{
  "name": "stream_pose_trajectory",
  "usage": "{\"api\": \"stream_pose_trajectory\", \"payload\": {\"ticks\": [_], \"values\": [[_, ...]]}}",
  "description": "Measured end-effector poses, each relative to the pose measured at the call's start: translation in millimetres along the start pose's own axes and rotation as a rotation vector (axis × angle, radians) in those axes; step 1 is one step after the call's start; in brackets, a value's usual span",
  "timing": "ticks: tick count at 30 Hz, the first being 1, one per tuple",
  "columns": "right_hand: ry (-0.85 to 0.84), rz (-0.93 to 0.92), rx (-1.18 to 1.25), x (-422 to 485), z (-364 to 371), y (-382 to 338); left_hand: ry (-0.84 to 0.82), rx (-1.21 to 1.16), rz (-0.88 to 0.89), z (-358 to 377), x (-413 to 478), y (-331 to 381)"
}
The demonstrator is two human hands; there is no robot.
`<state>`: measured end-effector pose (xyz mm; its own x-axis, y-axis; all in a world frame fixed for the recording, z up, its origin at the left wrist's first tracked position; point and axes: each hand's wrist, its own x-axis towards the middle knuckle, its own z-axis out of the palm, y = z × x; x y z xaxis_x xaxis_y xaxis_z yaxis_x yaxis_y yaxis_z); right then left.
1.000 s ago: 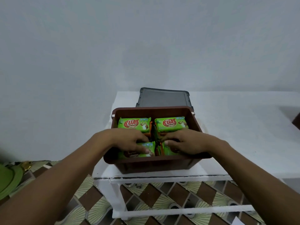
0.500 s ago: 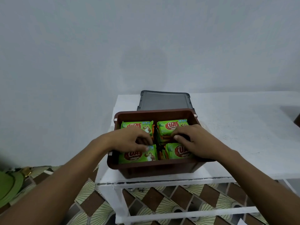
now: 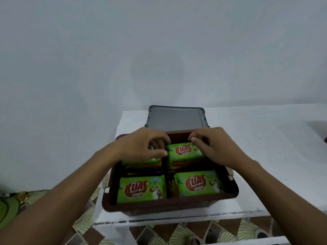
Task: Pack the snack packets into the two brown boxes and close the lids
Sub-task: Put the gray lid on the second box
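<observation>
The left hand (image 3: 141,147) is curling its fingers (image 3: 158,139) over the far left packet (image 3: 141,161), with the thumb lying along the near edge, so the palm is hiding most of that packet. Just beside it, the right hand (image 3: 212,147) is pinching the far edge of the far right packet (image 3: 184,152) with bent fingers (image 3: 195,138). Both packets are bright green with red lettering and are sitting inside the brown box (image 3: 168,204) on stacks of darker wrappers. In front of them, the near left packet (image 3: 141,189) and the near right packet (image 3: 198,185) are lying flat, faces up. The box is standing open near the left end of a white bench (image 3: 265,156), and a grey lid (image 3: 177,119) is lying just behind it. A pale wall (image 3: 159,50) is rising beyond, and patterned floor tiles (image 3: 85,221) are showing below. In view are one box, one lid and four top packets.
</observation>
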<state>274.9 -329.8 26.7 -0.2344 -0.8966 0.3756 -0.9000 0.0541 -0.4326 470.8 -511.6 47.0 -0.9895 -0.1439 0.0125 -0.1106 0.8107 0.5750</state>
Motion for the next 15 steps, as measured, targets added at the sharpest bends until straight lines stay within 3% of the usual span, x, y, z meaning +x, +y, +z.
{"api": "stream_pose_trajectory", "payload": {"ticks": [2, 6, 10, 15], "values": [[0.076, 0.033, 0.059, 15.0, -3.6, 18.1, 0.160, 0.034, 0.016, -9.7, 20.0, -4.1], [0.080, 0.197, 0.180, 47.9, -1.4, 64.5, 0.283, 0.045, -0.190, -26.4, 70.1, -35.0], [-0.006, 0.360, 0.187, 75.8, 2.8, 115.4, 0.268, -0.043, -0.423, -37.4, 115.1, -72.2], [-0.179, 0.683, 0.226, 103.3, 11.0, 166.7, 0.063, 0.011, -0.715, -37.0, 151.2, -109.1]]}}
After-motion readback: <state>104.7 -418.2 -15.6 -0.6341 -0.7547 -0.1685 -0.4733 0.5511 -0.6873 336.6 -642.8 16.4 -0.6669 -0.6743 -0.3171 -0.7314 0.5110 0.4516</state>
